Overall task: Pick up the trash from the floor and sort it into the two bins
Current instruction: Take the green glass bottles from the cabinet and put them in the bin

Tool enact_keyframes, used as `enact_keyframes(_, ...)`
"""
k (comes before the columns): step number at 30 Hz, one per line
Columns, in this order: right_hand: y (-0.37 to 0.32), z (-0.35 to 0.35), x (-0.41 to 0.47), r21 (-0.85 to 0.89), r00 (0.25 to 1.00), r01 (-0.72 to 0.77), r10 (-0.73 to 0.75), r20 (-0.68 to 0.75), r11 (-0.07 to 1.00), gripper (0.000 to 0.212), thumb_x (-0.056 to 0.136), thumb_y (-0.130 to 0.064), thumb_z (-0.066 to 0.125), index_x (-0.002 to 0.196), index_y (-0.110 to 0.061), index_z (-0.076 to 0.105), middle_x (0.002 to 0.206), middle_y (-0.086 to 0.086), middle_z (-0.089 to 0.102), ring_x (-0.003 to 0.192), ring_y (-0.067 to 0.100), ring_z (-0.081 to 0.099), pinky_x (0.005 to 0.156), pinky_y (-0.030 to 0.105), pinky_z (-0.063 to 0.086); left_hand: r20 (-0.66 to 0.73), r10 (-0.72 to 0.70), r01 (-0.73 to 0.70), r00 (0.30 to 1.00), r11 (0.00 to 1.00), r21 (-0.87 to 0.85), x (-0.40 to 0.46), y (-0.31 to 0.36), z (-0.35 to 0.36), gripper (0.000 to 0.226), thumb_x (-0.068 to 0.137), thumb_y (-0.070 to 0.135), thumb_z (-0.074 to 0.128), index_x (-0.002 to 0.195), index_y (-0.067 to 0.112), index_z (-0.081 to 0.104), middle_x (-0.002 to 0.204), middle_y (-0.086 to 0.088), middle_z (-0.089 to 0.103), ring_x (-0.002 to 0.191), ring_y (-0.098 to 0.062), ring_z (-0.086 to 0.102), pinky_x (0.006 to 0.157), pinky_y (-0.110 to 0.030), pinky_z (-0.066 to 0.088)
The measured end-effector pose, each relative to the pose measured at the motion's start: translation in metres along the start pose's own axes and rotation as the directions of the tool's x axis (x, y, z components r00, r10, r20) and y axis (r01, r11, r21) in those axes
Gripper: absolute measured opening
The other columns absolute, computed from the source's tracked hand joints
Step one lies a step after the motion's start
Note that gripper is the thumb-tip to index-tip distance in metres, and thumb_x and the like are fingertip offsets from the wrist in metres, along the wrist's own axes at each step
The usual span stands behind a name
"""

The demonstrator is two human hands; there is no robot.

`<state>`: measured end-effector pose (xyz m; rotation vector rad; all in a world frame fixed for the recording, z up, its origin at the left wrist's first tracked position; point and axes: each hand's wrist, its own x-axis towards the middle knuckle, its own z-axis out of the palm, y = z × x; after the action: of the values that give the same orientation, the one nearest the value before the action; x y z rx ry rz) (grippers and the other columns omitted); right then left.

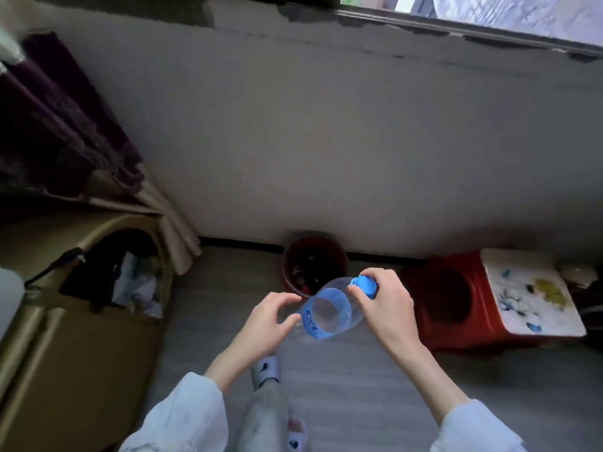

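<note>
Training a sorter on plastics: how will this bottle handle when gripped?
The bottle looks clear and empty, so probably light. Its thin walls would likely dent if squeezed. The right hand grips it at the blue cap, probably the stiffest spot.

Grey striped floor [359, 386], pale wall [326, 141] with dark skirting; window [489, 11] top right; dark curtain [49, 125] left; red stool [456, 305] beside patterned cushion [528, 291].

In my right hand [381, 305] a clear plastic bottle [332, 309] with blue cap and label lies sideways at lower centre, just before the round dark-red bin [339, 256].
</note>
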<state>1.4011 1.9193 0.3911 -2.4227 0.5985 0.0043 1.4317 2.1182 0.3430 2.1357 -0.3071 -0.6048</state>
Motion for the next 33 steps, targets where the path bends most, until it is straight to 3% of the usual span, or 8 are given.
enact_keyframes(8, 0.068, 0.07, 0.113, 0.146, 0.941, -0.295, 0.314, -0.126, 0.944, 0.026, 0.086, -0.025, 0.064, 0.103, -0.008, 0.055, 0.106, 0.009, 0.053, 0.096, 0.026, 0.053, 0.072, 0.024, 0.028, 0.125, -0.163, 0.151, 0.979, 0.983, 0.102, 0.123, -0.067, 0.02, 0.031, 0.091, 0.017, 0.056, 0.122, 0.017, 0.056, 0.114, 0.0, 0.054, 0.106, -0.008, 0.05, 0.088, -0.012, 0.031)
enact_keyframes(13, 0.118, 0.153, 0.157, 0.286, 0.884, -0.431, 0.464, -0.056, 0.856, 0.028, 0.082, -0.02, 0.067, 0.1, -0.003, 0.054, 0.106, 0.013, 0.053, 0.096, 0.026, 0.051, 0.084, 0.025, 0.037, 0.14, -0.244, 0.224, 0.96, 0.964, 0.14, 0.167, -0.125, 0.063, 0.033, 0.091, 0.016, 0.056, 0.123, 0.016, 0.055, 0.117, -0.003, 0.054, 0.112, -0.016, 0.052, 0.088, -0.015, 0.034)
enact_keyframes(16, 0.137, 0.205, 0.174, 0.348, 0.842, -0.49, 0.537, -0.05, 0.799, 0.027, 0.082, -0.019, 0.068, 0.097, -0.002, 0.054, 0.102, 0.016, 0.056, 0.097, 0.028, 0.053, 0.082, 0.028, 0.035, 0.152, -0.3, 0.277, 0.942, 0.949, 0.153, 0.186, -0.157, 0.09, 0.039, 0.092, 0.016, 0.053, 0.13, 0.016, 0.048, 0.13, -0.006, 0.049, 0.122, -0.019, 0.047, 0.097, -0.02, 0.034)
enact_keyframes(22, 0.175, 0.302, 0.168, 0.371, 0.774, -0.62, 0.618, 0.139, 0.692, 0.029, 0.077, -0.017, 0.073, 0.084, -0.011, 0.046, 0.088, 0.012, 0.055, 0.088, 0.031, 0.056, 0.082, 0.037, 0.042, 0.165, -0.337, 0.31, 0.927, 0.936, 0.169, 0.224, -0.221, 0.138, 0.056, 0.093, 0.013, 0.05, 0.144, 0.014, 0.028, 0.149, -0.008, 0.03, 0.139, -0.021, 0.027, 0.107, -0.016, 0.016)
enact_keyframes(27, 0.213, 0.326, 0.149, 0.257, 0.669, -0.741, 0.648, 0.365, 0.62, 0.039, 0.075, -0.013, 0.075, 0.102, -0.011, 0.046, 0.091, 0.011, 0.059, 0.09, 0.026, 0.058, 0.085, 0.033, 0.044, 0.238, -0.303, 0.262, 0.923, 0.946, 0.191, 0.246, -0.252, 0.164, 0.062, 0.094, 0.01, 0.042, 0.148, 0.02, 0.014, 0.156, -0.004, 0.011, 0.144, -0.014, 0.011, 0.106, -0.012, 0.006)
enact_keyframes(30, 0.224, 0.337, 0.156, 0.193, 0.626, -0.755, 0.601, 0.498, 0.627, 0.049, 0.075, -0.016, 0.075, 0.116, -0.009, 0.049, 0.074, 0.002, 0.058, 0.092, 0.029, 0.063, 0.088, 0.039, 0.05, 0.291, -0.27, 0.223, 0.918, 0.957, 0.184, 0.259, -0.262, 0.178, 0.066, 0.092, 0.007, 0.042, 0.149, 0.022, 0.01, 0.157, -0.004, 0.006, 0.144, -0.014, 0.008, 0.108, -0.013, 0.006)
enact_keyframes(33, 0.232, 0.344, 0.168, 0.133, 0.63, -0.703, 0.524, 0.573, 0.699, 0.044, 0.079, -0.025, 0.072, 0.117, -0.013, 0.054, 0.08, 0.002, 0.062, 0.089, 0.022, 0.062, 0.088, 0.035, 0.05, 0.281, -0.291, 0.26, 0.915, 0.955, 0.143, 0.271, -0.266, 0.189, 0.071, 0.09, 0.004, 0.043, 0.149, 0.017, 0.006, 0.157, -0.006, 0.009, 0.143, -0.014, 0.013, 0.105, -0.008, 0.008)
